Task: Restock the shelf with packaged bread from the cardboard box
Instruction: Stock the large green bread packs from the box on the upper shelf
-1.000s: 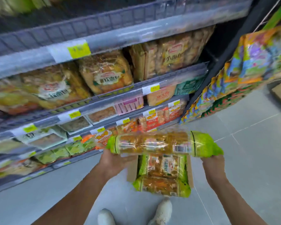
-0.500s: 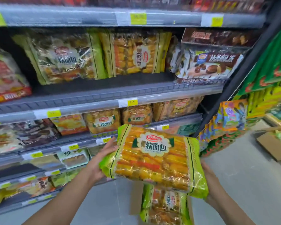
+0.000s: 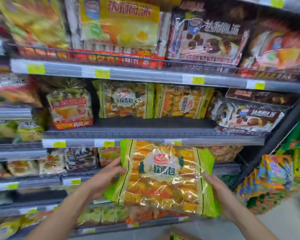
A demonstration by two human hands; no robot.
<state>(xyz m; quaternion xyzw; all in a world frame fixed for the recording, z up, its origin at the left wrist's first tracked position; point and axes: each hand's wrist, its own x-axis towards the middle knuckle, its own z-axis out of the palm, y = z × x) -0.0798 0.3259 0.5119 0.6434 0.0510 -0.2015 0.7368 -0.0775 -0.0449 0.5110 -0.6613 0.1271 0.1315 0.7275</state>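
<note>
I hold a green-edged bag of packaged bread (image 3: pixel 164 177) upright, front label facing me, just below the middle shelf (image 3: pixel 145 133). My left hand (image 3: pixel 106 175) grips its left edge and my right hand (image 3: pixel 215 186) grips its right edge. Two matching bread bags stand on that shelf, one (image 3: pixel 125 99) upright and another (image 3: pixel 182 101) turned sideways, with bare shelf in front of them. Only a corner of the cardboard box (image 3: pixel 178 234) shows at the bottom edge.
Chocolate pie packs (image 3: pixel 246 116) sit to the right on the same shelf and a red-banded pack (image 3: pixel 71 108) to the left. Shelves above and below are full of packaged goods. A rack of colourful snack bags (image 3: pixel 274 177) hangs at the right.
The view has swung up from the box on the floor to the shelves. Both hands have lifted the bread bag and turned it from flat to upright, up to the middle shelf's edge.
</note>
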